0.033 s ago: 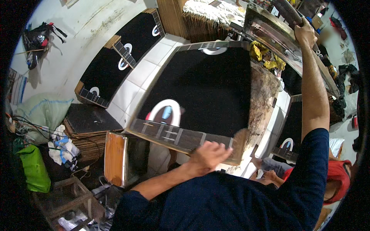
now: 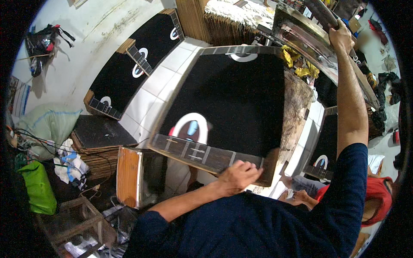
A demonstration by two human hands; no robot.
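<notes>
A large black printed sheet [image 2: 232, 99] lies before me, with white rings around blue-and-brown eye shapes and grey banded strips at its near and far ends. Curled at its near edge, toward the right corner, is my left hand [image 2: 241, 177], closed on the sheet. My right hand [image 2: 342, 39] is raised at the upper right, wrapped round a dark bar [image 2: 322, 15] at the top of a tilted wooden frame [image 2: 307, 47]. The frame's inner surface is stained. Beneath the sheet's right side shows a worn, stained work surface [image 2: 297, 103].
More black printed sheets [image 2: 116, 77] lie along the left wall. Stacks of sheets [image 2: 97, 159] and an orange-brown wooden box [image 2: 129, 177] stand at the left. Yellow crumpled cloth [image 2: 306, 69] sits under the frame. A person in red [image 2: 378, 202] is low at the right.
The black printed sheet has shifted slightly right, its near edge a little toward me. My left hand has moved slightly right with it. My right hand and the frame hold their place.
</notes>
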